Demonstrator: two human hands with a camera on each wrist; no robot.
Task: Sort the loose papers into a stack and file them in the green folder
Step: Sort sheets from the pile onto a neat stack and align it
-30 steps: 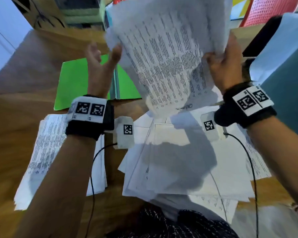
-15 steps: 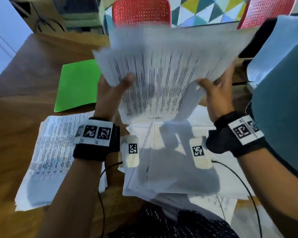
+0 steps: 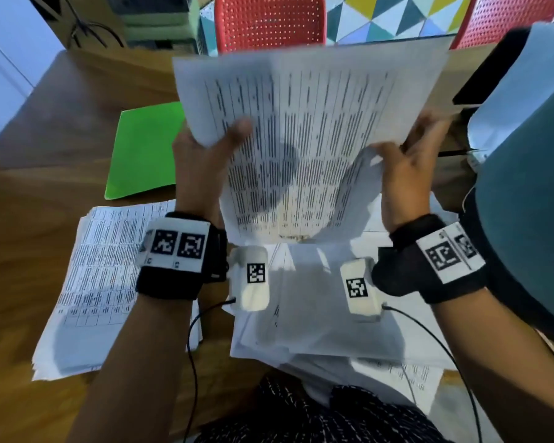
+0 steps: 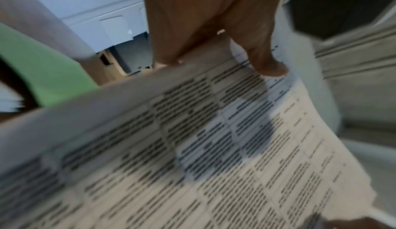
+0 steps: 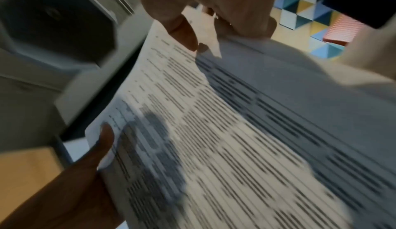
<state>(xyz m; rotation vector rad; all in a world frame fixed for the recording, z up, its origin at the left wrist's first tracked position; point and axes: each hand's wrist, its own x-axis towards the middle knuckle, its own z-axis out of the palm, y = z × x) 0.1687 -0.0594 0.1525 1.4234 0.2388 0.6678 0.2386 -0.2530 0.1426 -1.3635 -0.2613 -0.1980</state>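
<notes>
Head camera view, looking down over a wooden table [image 3: 61,100]: two hands hold a printed sheet [image 3: 301,129] up in the air between them. The left hand [image 3: 202,161] grips the sheet's left edge, thumb pressed on the printed face and fingers behind it. The right hand [image 3: 406,167] pinches the sheet's lower right corner, which curls toward the camera. Both wrists wear black bands with square coded tags. A green folder [image 3: 141,151] lies closed and flat on the table, beyond and to the left of the left hand, partly hidden by the raised sheet. A neat stack [image 3: 87,282] of printed pages rests on the table under the left forearm. A looser pile [image 3: 317,324] of fanned pages lies directly below the raised sheet, near the person's lap. Two red chairs [image 3: 269,24] stand at the far side of the table.
</notes>
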